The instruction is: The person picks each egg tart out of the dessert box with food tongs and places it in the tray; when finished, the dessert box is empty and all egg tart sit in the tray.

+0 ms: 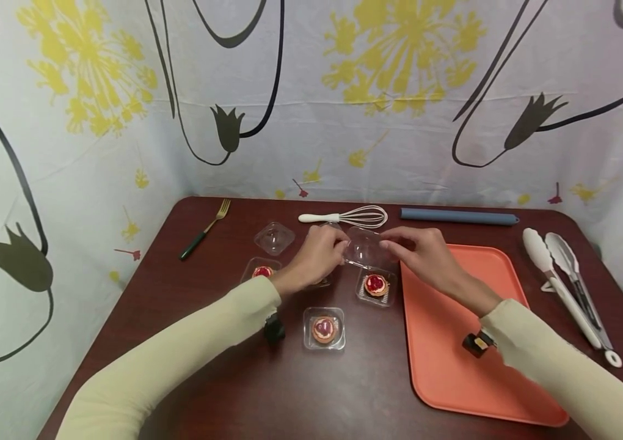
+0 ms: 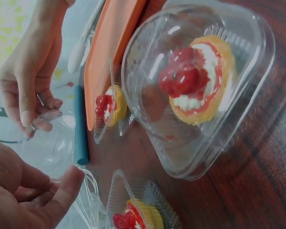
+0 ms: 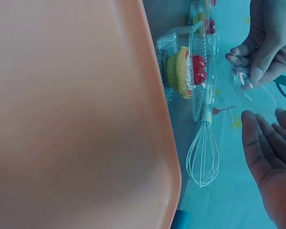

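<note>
Both hands hold a clear plastic lid [image 1: 365, 249] up above the table. At its left edge, my left hand [image 1: 319, 252] pinches it between thumb and fingers. The fingertips of my right hand [image 1: 427, 253] pinch the opposite edge. Just below the lid, a tart with red fruit [image 1: 375, 285] sits in a clear square container [image 1: 367, 298]. Nearer to me, another tart [image 2: 205, 81] stands under a domed lid [image 2: 138, 62]. A third tart [image 1: 262, 272] lies left of my left wrist, and one more container is partly hidden behind my left hand.
A loose clear lid [image 1: 275, 238] lies at the back left, near a fork [image 1: 207, 229]. Along the back are a whisk [image 1: 350, 217] and a blue rod [image 1: 457, 216]. An orange tray [image 1: 454, 379] lies under my right forearm, with tongs [image 1: 570, 287] to its right.
</note>
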The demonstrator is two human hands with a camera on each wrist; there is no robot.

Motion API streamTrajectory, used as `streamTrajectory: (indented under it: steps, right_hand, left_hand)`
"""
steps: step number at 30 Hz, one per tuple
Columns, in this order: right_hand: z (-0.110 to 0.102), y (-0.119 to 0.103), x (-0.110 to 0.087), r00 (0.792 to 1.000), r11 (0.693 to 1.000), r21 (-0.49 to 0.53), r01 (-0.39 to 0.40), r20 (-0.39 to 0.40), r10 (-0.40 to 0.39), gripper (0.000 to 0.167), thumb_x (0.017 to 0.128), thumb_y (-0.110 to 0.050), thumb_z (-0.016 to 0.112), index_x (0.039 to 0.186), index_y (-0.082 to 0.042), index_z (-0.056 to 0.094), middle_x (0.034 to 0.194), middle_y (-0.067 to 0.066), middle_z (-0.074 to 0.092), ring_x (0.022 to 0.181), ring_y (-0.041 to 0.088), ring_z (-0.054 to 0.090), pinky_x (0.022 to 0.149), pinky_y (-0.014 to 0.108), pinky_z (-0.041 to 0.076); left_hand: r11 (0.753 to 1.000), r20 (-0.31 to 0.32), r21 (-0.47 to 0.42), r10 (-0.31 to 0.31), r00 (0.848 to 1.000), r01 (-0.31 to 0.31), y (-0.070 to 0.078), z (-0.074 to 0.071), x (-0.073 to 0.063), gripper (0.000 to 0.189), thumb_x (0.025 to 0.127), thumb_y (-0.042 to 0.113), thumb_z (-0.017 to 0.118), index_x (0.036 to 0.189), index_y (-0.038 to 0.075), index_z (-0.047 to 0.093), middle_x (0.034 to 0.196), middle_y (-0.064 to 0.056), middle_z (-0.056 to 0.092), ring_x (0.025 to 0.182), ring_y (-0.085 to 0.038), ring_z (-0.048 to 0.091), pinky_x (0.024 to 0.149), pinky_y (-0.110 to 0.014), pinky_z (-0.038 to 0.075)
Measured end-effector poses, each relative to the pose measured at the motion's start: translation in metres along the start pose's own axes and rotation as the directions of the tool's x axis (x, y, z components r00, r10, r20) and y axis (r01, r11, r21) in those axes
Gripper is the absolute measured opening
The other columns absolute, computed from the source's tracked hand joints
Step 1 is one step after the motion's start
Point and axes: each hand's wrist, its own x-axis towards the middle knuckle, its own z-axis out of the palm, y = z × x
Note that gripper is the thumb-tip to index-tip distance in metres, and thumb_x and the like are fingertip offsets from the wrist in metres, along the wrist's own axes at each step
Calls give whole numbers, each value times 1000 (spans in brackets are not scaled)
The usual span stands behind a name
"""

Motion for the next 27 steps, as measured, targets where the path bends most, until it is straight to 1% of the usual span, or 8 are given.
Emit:
streamTrajectory:
  steps: [5,11,13,15,18,22,25,27]
  right_hand:
    - [6,6,7,999,999,-14,-42,-22,42,11,101,-2,79,110,-3,85,78,1,78,67,15,72,62,17,51]
    - [9,17,14,995,995,-21,-99,8,99,11,102,-1,77,111,1,84,77,6,78,66,18,74,61,21,57]
    - [11,22,16,993,993,-18,-117,22,118,12,103,-1,76,111,3,83,77,8,78,65,20,75,60,22,58]
    - [12,27,17,990,990,-18,-139,35,140,12,104,-2,76,111,4,83,78,11,79,65,22,76,60,23,59]
    - [14,34,21,982,984,-11,-180,60,181,14,105,-3,74,111,6,83,79,13,79,66,26,76,59,25,60]
    - [16,40,26,966,971,-21,-237,100,237,16,107,-5,72,112,6,83,79,14,78,66,27,75,59,27,61]
    - [19,45,29,955,963,-57,-265,122,270,17,107,-6,72,113,6,83,77,13,77,65,25,73,58,27,59]
    - [20,48,31,951,958,-93,-271,127,281,18,107,-8,72,113,5,83,76,13,77,64,23,71,57,26,55]
  left_hand:
    - [1000,-12,-1,-12,1000,12,-5,6,7,15,105,1,70,114,-4,82,94,-12,82,62,-7,73,64,-16,53]
    - [997,-27,61,-36,999,38,-9,14,16,20,102,3,76,121,-1,80,84,-3,82,65,-9,75,90,-35,61]
    - [997,-39,73,-37,999,40,-31,31,29,25,102,9,77,126,3,78,80,3,80,64,-7,73,94,-39,60]
    - [995,-43,89,-34,999,38,-54,49,43,31,101,12,78,131,6,77,75,10,77,63,-3,70,90,-39,59]
    - [996,-32,86,-2,999,4,-91,75,64,33,102,14,75,134,11,75,72,17,71,61,3,65,78,-28,58]
    - [993,9,108,51,999,-52,-104,82,75,12,101,9,69,109,15,76,69,14,67,58,1,63,58,-22,54]
    - [989,21,136,63,998,-65,-106,84,80,16,96,4,68,87,17,70,66,9,65,57,-4,62,53,-22,51]
    - [987,21,152,54,998,-56,-102,84,81,20,93,1,69,80,16,66,65,7,64,58,-6,61,53,-22,51]
